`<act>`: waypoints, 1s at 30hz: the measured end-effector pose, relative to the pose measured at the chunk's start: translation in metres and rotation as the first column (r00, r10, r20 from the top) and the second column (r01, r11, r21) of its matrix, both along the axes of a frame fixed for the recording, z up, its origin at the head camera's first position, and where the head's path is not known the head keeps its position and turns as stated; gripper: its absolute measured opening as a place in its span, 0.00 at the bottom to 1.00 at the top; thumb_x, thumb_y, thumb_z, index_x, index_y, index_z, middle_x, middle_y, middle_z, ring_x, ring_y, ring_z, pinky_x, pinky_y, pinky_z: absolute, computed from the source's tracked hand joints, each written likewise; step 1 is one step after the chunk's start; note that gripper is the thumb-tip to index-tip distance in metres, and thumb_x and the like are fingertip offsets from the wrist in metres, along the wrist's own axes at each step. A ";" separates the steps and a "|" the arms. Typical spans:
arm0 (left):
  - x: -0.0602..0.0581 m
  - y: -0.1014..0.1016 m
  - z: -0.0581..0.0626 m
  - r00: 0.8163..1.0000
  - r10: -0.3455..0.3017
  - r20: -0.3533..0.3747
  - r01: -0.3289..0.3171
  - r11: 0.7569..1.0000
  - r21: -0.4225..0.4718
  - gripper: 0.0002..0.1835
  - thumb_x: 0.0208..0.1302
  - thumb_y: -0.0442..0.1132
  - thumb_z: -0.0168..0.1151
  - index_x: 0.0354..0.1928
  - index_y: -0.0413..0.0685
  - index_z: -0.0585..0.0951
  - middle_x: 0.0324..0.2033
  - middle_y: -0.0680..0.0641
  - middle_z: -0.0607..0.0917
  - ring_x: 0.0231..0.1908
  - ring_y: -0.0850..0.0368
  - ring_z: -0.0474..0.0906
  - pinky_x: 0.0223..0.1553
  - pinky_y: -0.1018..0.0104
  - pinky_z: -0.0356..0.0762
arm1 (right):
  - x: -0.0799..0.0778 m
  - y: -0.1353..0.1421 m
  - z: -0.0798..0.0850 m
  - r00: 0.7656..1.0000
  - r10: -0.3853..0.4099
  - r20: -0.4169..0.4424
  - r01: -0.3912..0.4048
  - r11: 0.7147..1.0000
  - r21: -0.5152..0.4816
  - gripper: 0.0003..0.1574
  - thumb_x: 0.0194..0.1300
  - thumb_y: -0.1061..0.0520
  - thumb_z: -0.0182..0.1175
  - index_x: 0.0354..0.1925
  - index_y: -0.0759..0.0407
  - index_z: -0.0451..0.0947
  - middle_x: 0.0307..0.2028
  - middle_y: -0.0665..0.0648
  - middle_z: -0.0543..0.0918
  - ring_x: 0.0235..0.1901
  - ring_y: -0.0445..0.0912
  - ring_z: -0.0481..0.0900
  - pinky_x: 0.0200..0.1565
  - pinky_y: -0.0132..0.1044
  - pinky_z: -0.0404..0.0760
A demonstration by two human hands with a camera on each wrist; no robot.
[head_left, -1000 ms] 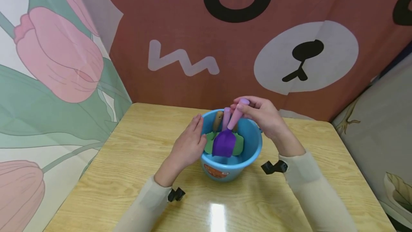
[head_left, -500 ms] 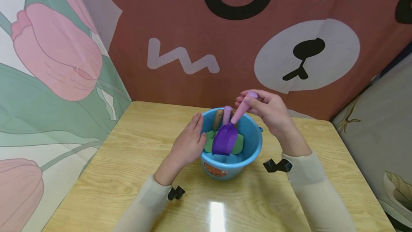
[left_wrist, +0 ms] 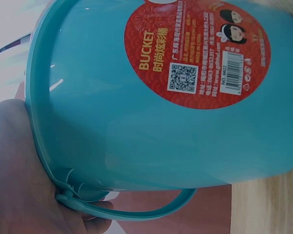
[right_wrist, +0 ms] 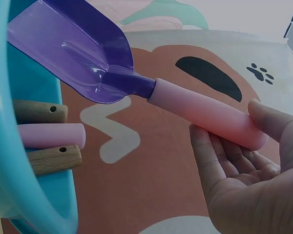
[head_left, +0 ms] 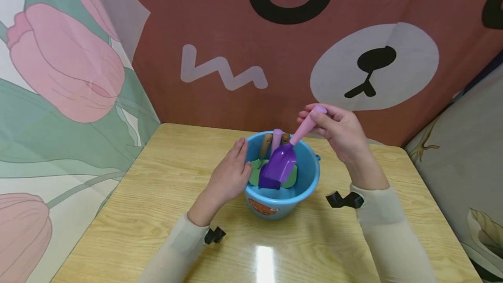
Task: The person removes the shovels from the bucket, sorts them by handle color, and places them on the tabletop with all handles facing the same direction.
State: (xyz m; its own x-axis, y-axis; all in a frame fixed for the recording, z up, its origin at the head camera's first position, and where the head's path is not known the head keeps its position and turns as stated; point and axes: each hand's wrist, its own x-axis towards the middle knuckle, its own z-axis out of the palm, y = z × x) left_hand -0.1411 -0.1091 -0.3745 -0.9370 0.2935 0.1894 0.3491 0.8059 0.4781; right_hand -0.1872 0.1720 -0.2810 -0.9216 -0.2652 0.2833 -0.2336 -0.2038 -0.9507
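My right hand [head_left: 342, 131] pinches a toy shovel with a purple blade [head_left: 282, 160] by the top of its pink handle [right_wrist: 205, 113]. The shovel slants, its blade overlapping the mouth of a light blue bucket [head_left: 308, 178]. Against the bucket's left rim rests my left hand [head_left: 229, 174], fingers extended; in the left wrist view it lies beside the bucket handle's [left_wrist: 136, 213] hinge. Inside the bucket lean a wooden handle [head_left: 265, 145], a pink handle [head_left: 277, 138], another wooden handle [right_wrist: 56, 158], green tool heads [head_left: 254, 176] and a second purple blade [head_left: 269, 182].
The bucket stands on a wood-grain table [head_left: 177, 160], toward its back edge. A brown cloth backdrop [head_left: 220, 108] with a cartoon face hangs right behind the table. A tulip-print cloth [head_left: 70, 64] is on the left, a grey one [head_left: 456, 152] on the right.
My right hand has moved up and to the right, drawing the shovel partly up from the bucket. A second purple blade now shows below it. The left hand stays on the rim.
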 end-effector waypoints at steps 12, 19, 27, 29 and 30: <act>0.000 0.001 0.001 1.000 0.004 0.012 -0.004 1.000 0.007 0.34 0.78 0.48 0.39 0.78 0.37 0.55 0.80 0.42 0.52 0.79 0.48 0.45 0.77 0.53 0.51 | 0.000 0.009 0.005 0.999 -0.043 -0.007 0.042 0.997 -0.061 0.20 0.72 0.57 0.62 0.55 0.70 0.80 0.44 0.62 0.89 0.47 0.52 0.89 0.48 0.43 0.86; 0.000 0.000 -0.001 1.000 0.002 -0.001 -0.002 1.000 0.014 0.33 0.78 0.47 0.39 0.78 0.36 0.55 0.79 0.40 0.53 0.79 0.46 0.47 0.77 0.51 0.52 | 0.000 0.016 0.008 0.992 -0.107 0.072 0.117 0.982 -0.147 0.18 0.69 0.57 0.65 0.51 0.69 0.83 0.41 0.62 0.89 0.45 0.53 0.89 0.46 0.44 0.87; 0.000 0.001 -0.001 1.000 0.001 -0.013 -0.001 1.000 0.013 0.33 0.78 0.47 0.40 0.78 0.35 0.56 0.79 0.40 0.53 0.79 0.46 0.47 0.77 0.52 0.52 | 0.000 0.022 0.007 0.979 -0.160 0.125 0.182 0.964 -0.193 0.18 0.66 0.57 0.68 0.50 0.69 0.85 0.41 0.62 0.90 0.43 0.54 0.90 0.45 0.44 0.87; 0.000 0.001 -0.001 1.000 0.001 -0.011 0.000 1.000 0.013 0.33 0.78 0.47 0.40 0.78 0.35 0.56 0.79 0.40 0.53 0.79 0.46 0.46 0.77 0.52 0.51 | 0.000 0.024 0.007 0.976 -0.170 0.137 0.196 0.958 -0.210 0.18 0.66 0.57 0.68 0.49 0.69 0.85 0.40 0.63 0.90 0.42 0.54 0.90 0.45 0.45 0.87; 0.000 0.001 -0.001 1.000 0.001 -0.011 -0.001 1.000 0.013 0.33 0.78 0.47 0.40 0.78 0.35 0.56 0.79 0.40 0.53 0.79 0.46 0.46 0.77 0.52 0.51 | 0.000 0.025 0.006 0.974 -0.176 0.143 0.204 0.955 -0.217 0.18 0.66 0.57 0.69 0.49 0.69 0.85 0.40 0.63 0.90 0.42 0.54 0.90 0.45 0.45 0.87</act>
